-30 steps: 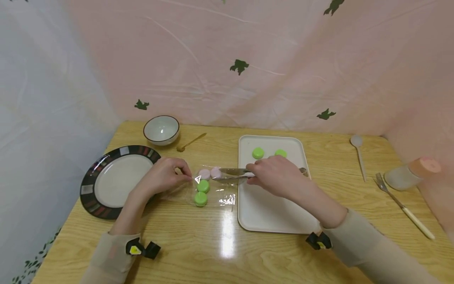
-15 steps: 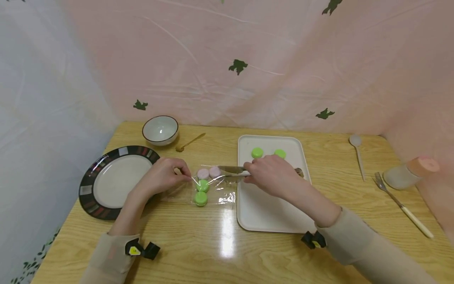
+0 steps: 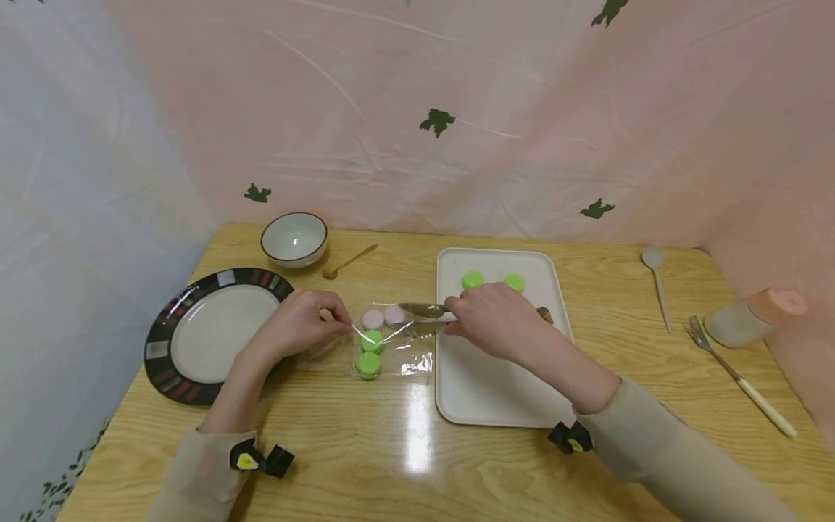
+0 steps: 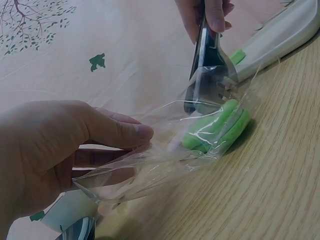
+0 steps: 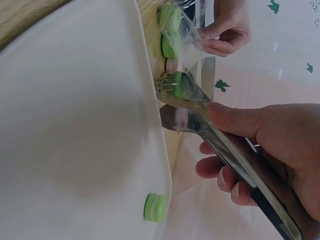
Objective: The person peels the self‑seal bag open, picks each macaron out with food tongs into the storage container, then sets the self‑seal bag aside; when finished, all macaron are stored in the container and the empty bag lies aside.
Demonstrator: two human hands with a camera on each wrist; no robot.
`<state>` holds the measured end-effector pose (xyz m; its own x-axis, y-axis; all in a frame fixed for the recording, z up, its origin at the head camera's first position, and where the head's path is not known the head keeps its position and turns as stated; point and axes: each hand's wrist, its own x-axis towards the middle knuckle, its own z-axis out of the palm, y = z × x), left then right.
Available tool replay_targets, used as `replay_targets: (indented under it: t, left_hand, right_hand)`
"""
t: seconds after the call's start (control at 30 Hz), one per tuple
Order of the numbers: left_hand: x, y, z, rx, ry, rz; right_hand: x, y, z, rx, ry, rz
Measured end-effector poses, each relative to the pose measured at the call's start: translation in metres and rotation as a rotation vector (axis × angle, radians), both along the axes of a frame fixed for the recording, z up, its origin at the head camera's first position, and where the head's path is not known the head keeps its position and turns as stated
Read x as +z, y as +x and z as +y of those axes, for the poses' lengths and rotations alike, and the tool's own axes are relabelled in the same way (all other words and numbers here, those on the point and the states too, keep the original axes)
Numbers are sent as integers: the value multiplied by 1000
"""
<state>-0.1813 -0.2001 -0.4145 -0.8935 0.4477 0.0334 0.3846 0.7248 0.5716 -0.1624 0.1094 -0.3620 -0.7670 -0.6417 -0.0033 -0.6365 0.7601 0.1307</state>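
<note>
My left hand point(image 3: 303, 322) pinches a crinkled clear plastic bag point(image 4: 145, 170) between thumb and fingers. Through the film in the head view show two pink macarons point(image 3: 372, 320) and two green macarons point(image 3: 369, 365), bunched together on the wooden table. My right hand point(image 3: 492, 319) grips metal serving tongs point(image 5: 220, 135), one end a fork, the other a spoon. In the head view their spread tips point(image 3: 420, 310) lie beside the right-hand pink macaron; film overlaps them in the left wrist view. Two more green macarons point(image 3: 472, 280) sit on the white tray point(image 3: 496, 391) beyond my right hand.
At left stands a dark-rimmed plate point(image 3: 163, 348), with a bowl point(image 3: 295, 239) and a small golden spoon point(image 3: 349, 262) behind. Toward the right edge lie a pale spoon point(image 3: 654, 272), a fork point(image 3: 744, 380) and a jar point(image 3: 737, 325) with a pinkish lid.
The tongs have spread apart from the pink macaron and drawn slightly right, my right hand moving a little with them. My left hand has stayed nearly still on the bag.
</note>
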Motion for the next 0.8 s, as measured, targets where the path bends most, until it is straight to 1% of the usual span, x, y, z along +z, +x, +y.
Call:
replay_targets:
  t: [0.23,0.47,0.8]
  left_hand:
    - [0,0,0,-1,12,-9]
    - [-1,-1,0,5,9,-7]
    - [-1,-1,0,10,15,-33]
  right_hand:
    - [0,-1,-1,-4,0,0]
    - [0,-2,-2,-17,3,-22]
    - [3,-1,1,-16,-3,-37]
